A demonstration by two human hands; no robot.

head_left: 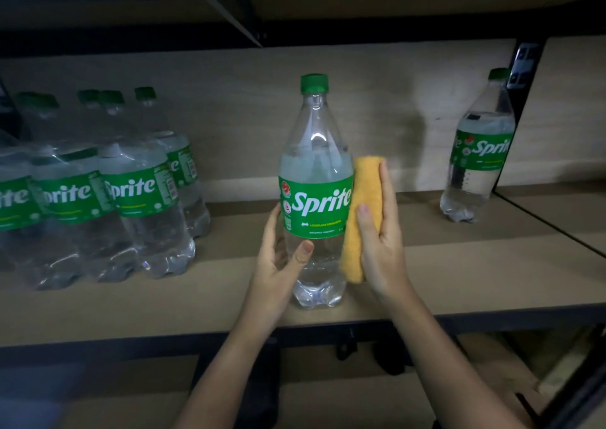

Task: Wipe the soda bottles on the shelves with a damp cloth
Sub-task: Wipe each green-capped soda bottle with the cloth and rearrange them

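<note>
**Bottle gripped, cloth against its side**

Upright at frame centre on the shelf (426,264): bottle (316,179), left hand (278,258) curled round its lower body. Right hand (380,241) clamped on cloth (362,219), pressed to the label's right edge. Shrink-wrapped pack (95,192) at left; one lone bottle (475,153) at right.

Shrink-wrapped pack (98,199) of bottles runs off the left edge, count unclear, caps blurred. Left hand (278,258) fingers go behind the centre bottle (316,192), seen only through the plastic. Cloth (362,219) covers that bottle's right side. Small label print unreadable. Far-right bottle (477,153) blurred. Below the shelf (459,258) too dark to make out.
</note>
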